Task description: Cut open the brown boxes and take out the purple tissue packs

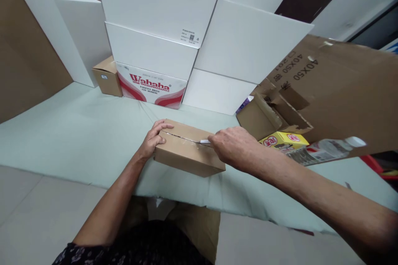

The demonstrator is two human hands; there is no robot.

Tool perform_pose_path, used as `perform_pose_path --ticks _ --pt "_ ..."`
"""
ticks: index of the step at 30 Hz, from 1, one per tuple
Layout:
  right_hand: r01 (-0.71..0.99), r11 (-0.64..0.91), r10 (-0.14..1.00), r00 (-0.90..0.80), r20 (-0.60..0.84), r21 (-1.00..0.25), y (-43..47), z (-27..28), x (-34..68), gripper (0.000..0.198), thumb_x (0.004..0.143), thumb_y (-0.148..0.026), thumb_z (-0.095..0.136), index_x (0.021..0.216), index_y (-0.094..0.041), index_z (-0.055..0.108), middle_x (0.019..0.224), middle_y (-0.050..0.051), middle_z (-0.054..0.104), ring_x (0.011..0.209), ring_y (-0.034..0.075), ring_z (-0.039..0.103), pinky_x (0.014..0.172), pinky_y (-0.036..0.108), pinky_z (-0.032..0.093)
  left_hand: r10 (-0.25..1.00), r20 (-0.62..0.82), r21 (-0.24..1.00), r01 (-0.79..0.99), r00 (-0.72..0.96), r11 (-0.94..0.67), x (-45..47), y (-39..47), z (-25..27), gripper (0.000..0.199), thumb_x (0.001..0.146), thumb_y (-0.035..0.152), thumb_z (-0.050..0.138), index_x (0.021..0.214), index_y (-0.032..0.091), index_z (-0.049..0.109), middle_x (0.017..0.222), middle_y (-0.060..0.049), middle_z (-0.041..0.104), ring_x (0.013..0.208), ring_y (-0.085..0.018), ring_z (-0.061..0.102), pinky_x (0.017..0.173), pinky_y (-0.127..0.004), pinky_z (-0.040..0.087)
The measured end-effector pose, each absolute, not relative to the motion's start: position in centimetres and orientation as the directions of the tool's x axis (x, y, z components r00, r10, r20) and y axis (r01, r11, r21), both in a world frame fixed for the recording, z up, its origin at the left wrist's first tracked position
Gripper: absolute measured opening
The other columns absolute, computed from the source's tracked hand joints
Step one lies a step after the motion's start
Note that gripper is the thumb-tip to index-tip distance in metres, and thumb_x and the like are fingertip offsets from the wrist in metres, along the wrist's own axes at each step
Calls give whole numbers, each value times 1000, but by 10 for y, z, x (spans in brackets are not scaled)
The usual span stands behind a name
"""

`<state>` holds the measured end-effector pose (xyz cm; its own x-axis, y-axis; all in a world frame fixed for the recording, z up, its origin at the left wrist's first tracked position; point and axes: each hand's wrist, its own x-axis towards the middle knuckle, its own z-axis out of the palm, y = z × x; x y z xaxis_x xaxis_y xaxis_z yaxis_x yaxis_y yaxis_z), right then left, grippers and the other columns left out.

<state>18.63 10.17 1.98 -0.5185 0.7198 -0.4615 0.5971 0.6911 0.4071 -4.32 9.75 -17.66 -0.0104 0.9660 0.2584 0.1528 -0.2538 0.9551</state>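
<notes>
A brown cardboard box (186, 154) lies on the pale green cloth, with a dark slit running along the seam of its top. My left hand (156, 136) grips the box's left end, fingers over the top edge and thumb on the near top corner. Closed in a fist over the right end, my right hand (231, 147) holds what looks like a box cutter (204, 142). Only its pale, flat tip shows, lying at the seam; the handle is hidden in the fist.
Behind stand white cartons, one a Wahaha carton (152, 87), beside a small brown box (109, 78). At right are an open cardboard box (264, 118), a yellow box (284, 140) and a clear plastic bottle (326, 151) on its side. The green cloth (77, 132) covers the table.
</notes>
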Motion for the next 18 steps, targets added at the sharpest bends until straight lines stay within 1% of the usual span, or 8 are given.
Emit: perform_pose_path --ticks 4,9,13,18 --pt "608 662 744 -462 -482 439 106 27 202 33 88 -3 51 99 -15 80 87 15 79 77 23 73 58 30 35 963 268 954 142 -14 -264 -43 96 -174 63 59 31 52 118 18 70 143 -11 55 148 -40 36 124 -52 28" --pt "658 625 767 -414 -490 420 109 33 236 29 97 -14 51 103 -18 79 96 13 80 76 21 71 59 30 32 966 258 961 108 -30 -253 -43 95 -176 62 60 32 52 117 18 70 143 -11 54 144 -41 41 124 -52 29" --pt "726 594 786 -431 -444 347 108 27 263 30 102 -21 47 105 -21 77 94 10 79 75 21 70 58 30 30 963 265 962 90 -55 -259 -45 94 -178 59 59 33 55 114 19 71 140 -11 57 144 -42 41 124 -52 28" --pt "818 543 818 -465 -337 191 109 7 304 31 102 -28 47 99 -22 77 86 8 78 74 22 69 62 31 34 970 224 975 16 -98 -223 -44 94 -178 58 55 34 59 109 21 74 137 -10 59 145 -44 40 126 -53 23"
